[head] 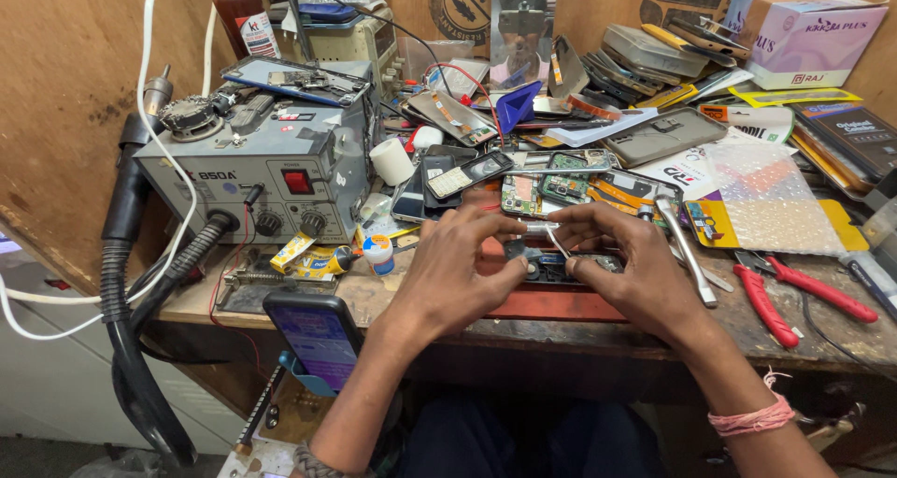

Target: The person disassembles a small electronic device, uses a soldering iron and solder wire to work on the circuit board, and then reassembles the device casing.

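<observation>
Head view shows both hands meeting at the worktop [561,333] centre, the left hand [462,277] pinching the opened phone [561,268] steady while the right hand [621,268], at three o'clock of it, grips thin tweezers [558,242] over it, with red-handled pliers [794,300] farther at three o'clock.

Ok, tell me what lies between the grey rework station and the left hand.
In the head view, between the grey rework station and the left hand lie a small white-capped bottle and a yellow tube on the wooden bench.
</observation>
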